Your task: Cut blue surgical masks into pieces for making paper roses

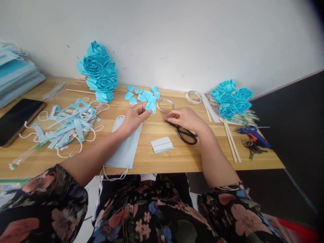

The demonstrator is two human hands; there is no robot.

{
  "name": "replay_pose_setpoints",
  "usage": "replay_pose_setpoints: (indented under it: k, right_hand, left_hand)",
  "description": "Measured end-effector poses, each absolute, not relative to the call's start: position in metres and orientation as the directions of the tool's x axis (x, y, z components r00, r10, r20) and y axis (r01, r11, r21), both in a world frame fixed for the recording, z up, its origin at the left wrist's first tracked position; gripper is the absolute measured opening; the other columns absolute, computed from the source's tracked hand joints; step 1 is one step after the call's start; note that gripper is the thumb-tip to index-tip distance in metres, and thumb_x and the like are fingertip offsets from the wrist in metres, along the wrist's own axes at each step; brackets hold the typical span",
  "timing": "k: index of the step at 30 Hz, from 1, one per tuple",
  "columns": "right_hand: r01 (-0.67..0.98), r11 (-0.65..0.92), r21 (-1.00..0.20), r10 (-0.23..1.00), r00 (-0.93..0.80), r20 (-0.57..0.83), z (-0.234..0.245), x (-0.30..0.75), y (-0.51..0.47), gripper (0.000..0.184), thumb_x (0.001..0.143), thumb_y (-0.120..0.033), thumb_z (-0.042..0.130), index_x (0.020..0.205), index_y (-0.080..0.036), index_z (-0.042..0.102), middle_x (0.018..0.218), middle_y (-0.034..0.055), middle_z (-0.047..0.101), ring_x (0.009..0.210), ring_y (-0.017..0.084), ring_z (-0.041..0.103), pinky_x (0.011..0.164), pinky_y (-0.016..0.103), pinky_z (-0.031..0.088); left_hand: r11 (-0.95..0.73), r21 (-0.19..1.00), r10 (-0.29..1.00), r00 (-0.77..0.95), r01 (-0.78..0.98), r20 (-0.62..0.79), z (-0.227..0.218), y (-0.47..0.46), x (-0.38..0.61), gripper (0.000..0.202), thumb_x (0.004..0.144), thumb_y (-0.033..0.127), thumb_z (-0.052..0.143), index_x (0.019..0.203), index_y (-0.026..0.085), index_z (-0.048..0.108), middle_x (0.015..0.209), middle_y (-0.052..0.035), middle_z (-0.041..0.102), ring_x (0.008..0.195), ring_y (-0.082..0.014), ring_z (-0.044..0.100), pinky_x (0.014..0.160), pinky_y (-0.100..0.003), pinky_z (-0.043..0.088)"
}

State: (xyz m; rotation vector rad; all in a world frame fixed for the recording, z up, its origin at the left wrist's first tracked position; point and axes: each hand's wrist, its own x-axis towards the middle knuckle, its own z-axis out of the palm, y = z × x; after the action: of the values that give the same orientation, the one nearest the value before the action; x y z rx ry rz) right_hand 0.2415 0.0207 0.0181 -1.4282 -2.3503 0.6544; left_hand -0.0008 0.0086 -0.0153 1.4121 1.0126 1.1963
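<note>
Nearest me, a mask [125, 152] lies under my left forearm at the desk [164, 162] edge. On the left hand [133, 118] the grip is clamped on a petal [151, 107], held at the fingertips. Just right of it, my right hand [186, 118] rests over the scissors [187, 135]; I cannot tell its grip.

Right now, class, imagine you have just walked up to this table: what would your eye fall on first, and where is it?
Bright blue roses leap out: one big cluster leaning on the wall at back left, a smaller bunch at the right. In the middle, the left hand pinches a small blue piece while the right hand rests over black scissors.
</note>
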Motion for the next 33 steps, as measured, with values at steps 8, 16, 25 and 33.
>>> replay_pose_setpoints:
  k: [8, 16, 25, 33]
  right_hand:
    - [0.867, 0.414, -0.278, 0.905, -0.424, 0.026, 0.015, 0.232, 0.02, 0.014, 0.089, -0.028, 0.065, 0.082, -0.022, 0.076, 0.081, 0.0029, 0.077, 0.07, 0.017, 0.065, 0.059, 0.028, 0.033]
    - [0.828, 0.368, -0.422, 0.93, -0.331, 0.161, 0.007, 0.225, 0.021, 0.015, 0.087, -0.021, 0.059, 0.091, -0.02, 0.073, 0.079, 0.0022, 0.075, 0.065, 0.016, 0.063, 0.061, 0.027, 0.037]
    - [0.585, 0.782, -0.217, 0.51, -0.4, 0.761, 0.009, 0.206, 0.007, 0.014, 0.095, -0.019, 0.058, 0.093, -0.025, 0.071, 0.087, 0.0044, 0.074, 0.082, 0.02, 0.067, 0.077, 0.035, 0.052]
    - [0.579, 0.814, -0.044, 0.353, -0.432, 0.83, 0.004, 0.204, 0.01, 0.02, 0.094, -0.013, 0.06, 0.098, -0.027, 0.072, 0.088, 0.0039, 0.072, 0.079, 0.02, 0.062, 0.071, 0.036, 0.05]
  left_hand:
    - [-0.175, 0.984, 0.966, 0.194, 0.011, 0.17, -0.017, 0.009, -0.002, 0.03, 0.079, 0.041, 0.07, 0.069, 0.018, 0.054, 0.062, 0.0015, 0.055, 0.056, -0.0093, 0.045, 0.055, -0.024, 0.034]
    - [-0.163, 0.986, 0.965, 0.216, 0.041, 0.151, -0.017, 0.008, -0.002, 0.033, 0.079, 0.044, 0.068, 0.065, 0.017, 0.054, 0.061, 0.0015, 0.052, 0.057, -0.0095, 0.043, 0.056, -0.025, 0.033]
    - [-0.12, 0.989, 0.938, 0.335, 0.086, 0.085, -0.012, 0.002, 0.0, 0.034, 0.081, 0.047, 0.065, 0.067, 0.016, 0.057, 0.06, 0.0026, 0.047, 0.057, -0.0094, 0.039, 0.056, -0.026, 0.029]
    - [-0.108, 0.988, 0.927, 0.371, 0.112, 0.06, -0.008, -0.002, 0.001, 0.037, 0.079, 0.049, 0.064, 0.064, 0.017, 0.054, 0.06, 0.0027, 0.044, 0.057, -0.0092, 0.036, 0.056, -0.026, 0.026]
